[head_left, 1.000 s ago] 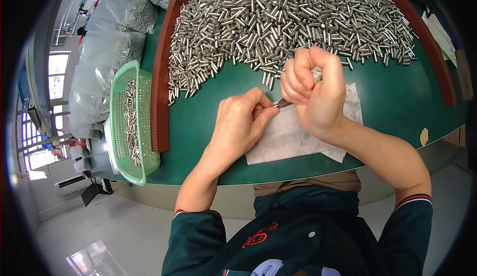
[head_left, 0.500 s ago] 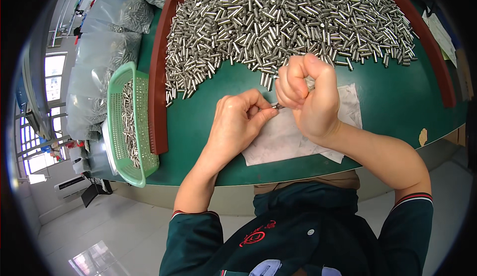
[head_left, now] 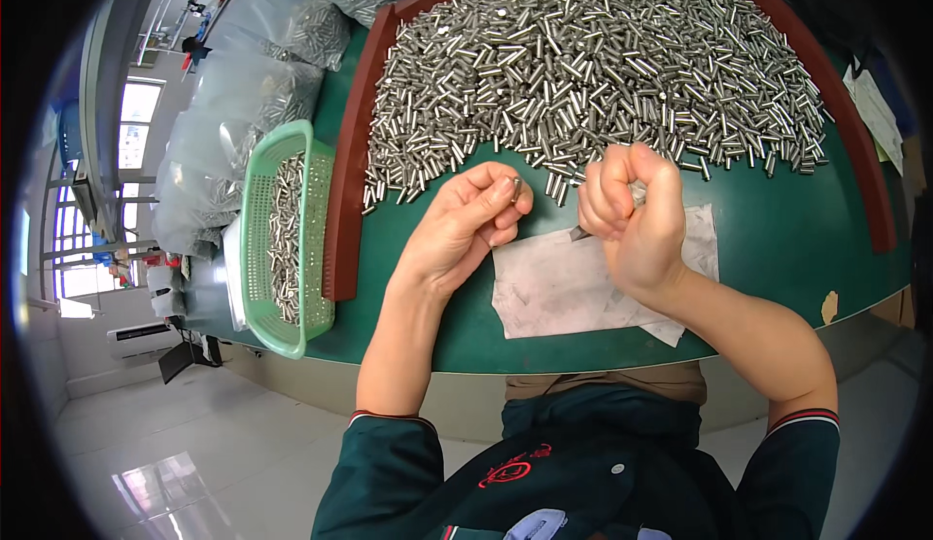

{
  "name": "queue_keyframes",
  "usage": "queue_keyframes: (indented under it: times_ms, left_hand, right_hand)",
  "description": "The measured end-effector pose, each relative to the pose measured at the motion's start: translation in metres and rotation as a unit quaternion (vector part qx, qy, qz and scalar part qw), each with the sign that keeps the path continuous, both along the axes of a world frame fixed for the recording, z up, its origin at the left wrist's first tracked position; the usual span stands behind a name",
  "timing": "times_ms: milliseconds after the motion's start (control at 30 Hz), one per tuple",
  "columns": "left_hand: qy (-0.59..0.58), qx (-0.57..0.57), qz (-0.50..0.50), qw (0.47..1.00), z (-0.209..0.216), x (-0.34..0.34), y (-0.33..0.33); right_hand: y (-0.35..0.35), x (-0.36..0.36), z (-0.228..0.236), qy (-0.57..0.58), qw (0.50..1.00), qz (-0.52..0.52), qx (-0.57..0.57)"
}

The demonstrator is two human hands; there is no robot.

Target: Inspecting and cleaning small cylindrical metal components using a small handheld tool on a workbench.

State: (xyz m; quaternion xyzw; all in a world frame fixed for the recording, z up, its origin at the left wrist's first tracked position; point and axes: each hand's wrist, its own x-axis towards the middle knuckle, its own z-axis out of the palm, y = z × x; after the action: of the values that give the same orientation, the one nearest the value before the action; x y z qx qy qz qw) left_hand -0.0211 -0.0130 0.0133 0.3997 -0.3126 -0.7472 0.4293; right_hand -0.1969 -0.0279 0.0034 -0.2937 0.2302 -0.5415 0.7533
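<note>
My left hand (head_left: pixel 457 224) is raised over the green table, thumb and fingers pinched on a small metal pin (head_left: pixel 515 190); only its end shows. To its right, my right hand (head_left: pixel 641 234) is curled into a fist above a stained white cloth (head_left: pixel 554 292). Something pale shows between its fingers, and a dark grey tip sticks out below them; I cannot make out what it is. Beyond both hands spreads a big heap of short, shiny metal pins (head_left: pixel 583 64). A few pins lie side by side at its near edge, between the hands.
Red-brown rails (head_left: pixel 348 200) border the heap at left, back and right. Outside the left rail, a green plastic basket (head_left: pixel 316 248) holds more pins. Clear plastic bags (head_left: pixel 282 93) of pins line the far left. A torn yellowish scrap (head_left: pixel 829 308) lies near the right front edge.
My left hand has drawn away from my right hand and turned, carrying the pin up and left. My right hand stays clenched in about the same place. The whole view has shifted slightly.
</note>
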Motion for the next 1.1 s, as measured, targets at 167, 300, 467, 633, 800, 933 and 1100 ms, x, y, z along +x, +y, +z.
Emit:
queue_keyframes:
  times_ms: [167, 300, 467, 633, 800, 933, 1100]
  left_hand:
    - [-0.046, -0.013, -0.006, 0.999, 0.000, -0.003, 0.001]
    - [-0.017, -0.067, 0.009, 0.998, -0.003, -0.003, -0.002]
    - [-0.083, -0.250, 0.031, 0.964, -0.008, -0.003, -0.005]
    - [-0.093, -0.260, 0.025, 0.961, -0.011, -0.004, -0.005]
    - [-0.100, -0.251, 0.025, 0.963, -0.013, -0.005, -0.005]
    - [-0.106, -0.254, 0.021, 0.961, -0.013, -0.005, -0.005]
    - [0.060, -0.106, 0.027, 0.992, -0.005, -0.006, -0.005]
  right_hand:
    - [-0.001, 0.001, 0.001, 0.001, 1.000, 0.005, 0.008]
    - [-0.001, 0.001, 0.003, 0.001, 1.000, 0.008, 0.006]
    - [-0.002, 0.001, 0.003, 0.006, 1.000, 0.008, 0.010]
    - [-0.001, 0.001, 0.005, 0.002, 1.000, 0.005, 0.015]
    - [-0.001, 0.001, 0.005, 0.007, 1.000, 0.005, 0.016]
    - [-0.001, 0.001, 0.005, 0.004, 1.000, 0.005, 0.017]
    - [-0.003, 0.001, 0.004, -0.002, 1.000, 0.005, 0.019]
